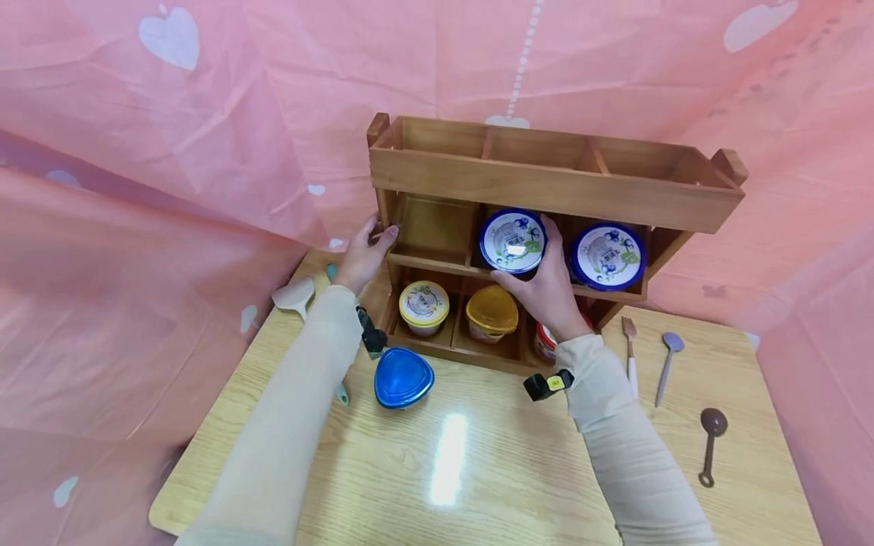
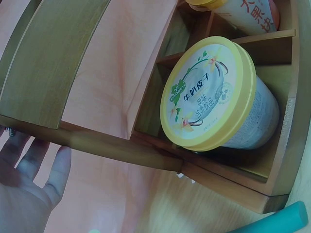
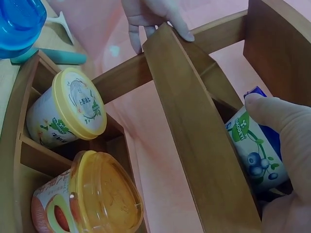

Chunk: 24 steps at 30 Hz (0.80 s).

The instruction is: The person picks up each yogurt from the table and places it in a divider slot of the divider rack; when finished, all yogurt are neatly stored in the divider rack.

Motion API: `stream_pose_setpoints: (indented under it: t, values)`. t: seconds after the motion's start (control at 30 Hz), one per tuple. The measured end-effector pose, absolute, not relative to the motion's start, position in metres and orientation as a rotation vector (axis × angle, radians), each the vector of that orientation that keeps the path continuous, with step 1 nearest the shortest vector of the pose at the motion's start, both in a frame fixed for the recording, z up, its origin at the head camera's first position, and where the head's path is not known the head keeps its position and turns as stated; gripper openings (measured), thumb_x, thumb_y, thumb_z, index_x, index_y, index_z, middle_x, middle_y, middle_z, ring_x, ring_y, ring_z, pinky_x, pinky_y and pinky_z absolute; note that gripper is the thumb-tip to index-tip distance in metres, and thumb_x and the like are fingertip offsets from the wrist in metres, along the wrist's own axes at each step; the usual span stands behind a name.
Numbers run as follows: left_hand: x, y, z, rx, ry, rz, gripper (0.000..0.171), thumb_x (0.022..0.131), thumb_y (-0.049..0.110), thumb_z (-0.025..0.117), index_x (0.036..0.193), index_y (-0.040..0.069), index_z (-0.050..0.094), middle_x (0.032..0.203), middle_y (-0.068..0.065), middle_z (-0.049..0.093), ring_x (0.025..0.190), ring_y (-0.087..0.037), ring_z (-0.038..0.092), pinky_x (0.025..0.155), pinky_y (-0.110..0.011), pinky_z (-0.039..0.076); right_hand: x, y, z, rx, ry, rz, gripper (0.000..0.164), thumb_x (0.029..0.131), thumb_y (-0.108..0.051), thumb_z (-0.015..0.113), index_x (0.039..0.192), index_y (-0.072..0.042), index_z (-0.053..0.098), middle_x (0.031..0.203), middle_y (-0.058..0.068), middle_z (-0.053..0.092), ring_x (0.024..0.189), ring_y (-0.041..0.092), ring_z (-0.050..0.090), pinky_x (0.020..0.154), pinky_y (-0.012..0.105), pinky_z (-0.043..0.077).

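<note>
A wooden three-tier rack with divided compartments stands on the table. At its left end my left hand holds the side post, the thumb on the near side and the other fingers partly hidden behind the wood. My right hand grips a round blue-lidded tub with blueberries printed on it, in the middle-tier centre compartment. In the right wrist view the thumb presses near its lid, and the tub's lower part is hidden. Another blue-lidded tub sits in the compartment to the right.
On the bottom tier are a yellow-lidded tub, an amber-lidded cup and a red tub partly behind my right arm. A blue-lidded container stands in front. A white spatula lies left; a fork, purple spoon and brown spoon lie right.
</note>
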State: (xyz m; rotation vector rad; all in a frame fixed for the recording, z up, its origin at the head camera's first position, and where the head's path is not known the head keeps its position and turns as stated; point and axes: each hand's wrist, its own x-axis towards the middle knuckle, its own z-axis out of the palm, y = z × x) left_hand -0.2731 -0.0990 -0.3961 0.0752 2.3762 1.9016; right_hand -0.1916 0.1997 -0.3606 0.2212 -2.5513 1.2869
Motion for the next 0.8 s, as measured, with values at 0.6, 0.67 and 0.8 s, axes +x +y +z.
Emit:
stream_pose_setpoints:
  t: [0.6, 0.67, 0.8]
  values:
    - [-0.273, -0.097, -0.398, 0.07, 2.367, 1.911, 0.066, 0.099, 0.047, 0.053, 0.157, 0.027, 0.027, 0.154, -0.008, 0.041, 0.142, -0.025, 0.04, 0.115, -0.042, 0.038, -0.162, 0.204, -0.35, 0.331, -2.584, 1.094, 0.107, 0.082, -0.024, 0.082, 0.159, -0.017, 0.008, 0.163, 0.013, 0.009, 0.151, 0.029, 0.014, 0.122, 0.05, 0.021]
    - [-0.273, -0.097, -0.398, 0.079, 2.366, 1.913, 0.066, 0.099, 0.047, 0.052, 0.157, 0.027, 0.026, 0.155, -0.008, 0.04, 0.142, -0.025, 0.039, 0.115, -0.042, 0.037, -0.154, 0.203, -0.348, 0.368, -2.581, 1.066, 0.106, 0.082, -0.024, 0.082, 0.159, -0.017, 0.009, 0.164, 0.013, 0.007, 0.152, 0.031, 0.013, 0.121, 0.053, 0.022]
    - [-0.274, -0.098, -0.399, 0.083, 2.372, 1.912, 0.066, 0.099, 0.047, 0.052, 0.157, 0.027, 0.026, 0.155, -0.008, 0.04, 0.142, -0.025, 0.039, 0.116, -0.042, 0.037, -0.139, 0.199, -0.344, 0.442, -2.554, 1.044, 0.106, 0.081, -0.021, 0.083, 0.158, -0.015, 0.011, 0.164, 0.014, 0.011, 0.151, 0.032, 0.015, 0.119, 0.056, 0.023]
